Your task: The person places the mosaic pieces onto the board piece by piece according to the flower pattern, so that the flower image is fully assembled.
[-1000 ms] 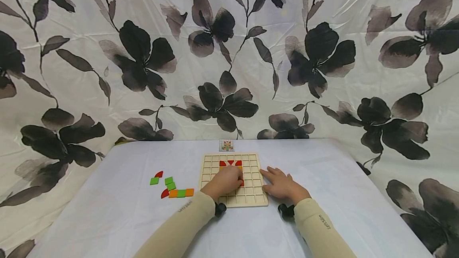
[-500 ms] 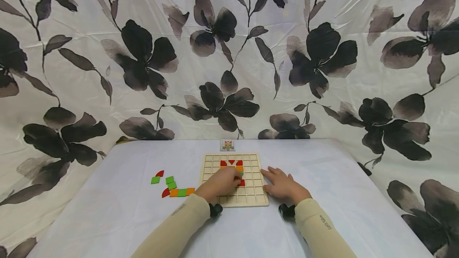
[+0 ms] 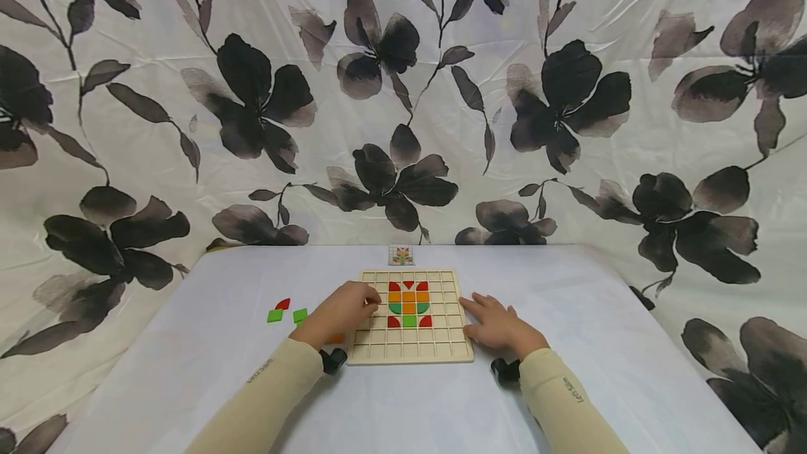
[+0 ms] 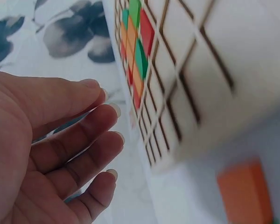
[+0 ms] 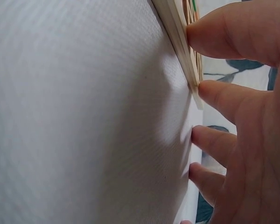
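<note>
A wooden grid board [image 3: 441, 349] lies on the white table, its middle cells filled with a pattern of red, orange and green tiles [image 3: 408, 307]. My left hand [image 3: 341, 311] hovers over the board's left edge, fingers loosely bent and holding nothing; the left wrist view shows its bare fingertips [image 4: 113, 111]. At the board's right edge rests my right hand [image 3: 500, 324], with thumb and a finger touching the rim [image 5: 189, 70] and the other fingers spread on the cloth.
Left of the board lie loose tiles: a red quarter-round [image 3: 283, 304], green squares [image 3: 274, 315] and an orange one [image 4: 245, 191]; my left hand hides others. Behind the board is a small pattern card [image 3: 401, 255]. A floral cloth [image 3: 403, 90] hangs at the back.
My left hand has lifted off the tile pattern and moved left to the board's edge, uncovering a green curved-edge tile at each side of the pattern. My right hand has stayed in place.
</note>
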The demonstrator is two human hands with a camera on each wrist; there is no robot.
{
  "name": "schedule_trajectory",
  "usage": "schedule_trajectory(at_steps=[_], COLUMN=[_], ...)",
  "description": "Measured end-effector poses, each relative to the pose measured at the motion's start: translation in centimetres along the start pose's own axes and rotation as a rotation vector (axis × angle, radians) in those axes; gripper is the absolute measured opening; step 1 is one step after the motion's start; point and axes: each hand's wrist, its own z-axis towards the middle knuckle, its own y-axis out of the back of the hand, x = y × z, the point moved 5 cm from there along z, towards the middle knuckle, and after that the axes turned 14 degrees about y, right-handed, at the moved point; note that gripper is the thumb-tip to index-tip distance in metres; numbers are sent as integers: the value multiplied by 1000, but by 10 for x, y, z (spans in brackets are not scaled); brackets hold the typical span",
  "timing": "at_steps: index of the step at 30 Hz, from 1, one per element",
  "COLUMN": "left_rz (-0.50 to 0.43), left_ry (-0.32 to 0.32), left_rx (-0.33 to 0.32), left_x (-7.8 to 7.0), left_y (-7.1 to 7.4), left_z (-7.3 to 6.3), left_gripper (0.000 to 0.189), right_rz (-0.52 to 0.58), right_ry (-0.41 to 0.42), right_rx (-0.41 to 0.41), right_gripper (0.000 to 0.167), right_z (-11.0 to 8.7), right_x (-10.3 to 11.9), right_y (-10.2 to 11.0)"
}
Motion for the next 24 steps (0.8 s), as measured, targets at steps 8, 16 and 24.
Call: schedule_trajectory(at_steps=[8, 16, 24], left_rz=[60, 105, 90], left_ry=[70, 84, 86], left_rx=[29, 65, 81], left_x=[35, 63, 85], left_y=[15, 16, 13], left_z=[-12, -25, -32], left_gripper=[20, 21, 24], right_rz=[7, 0, 6], right_ry=[-9, -10, -7], right_rx=[2, -4, 0], right_gripper=[62, 62, 61], right_z=[-1, -1, -2], right_x=[2, 3, 4], right_y=[1, 1, 2])
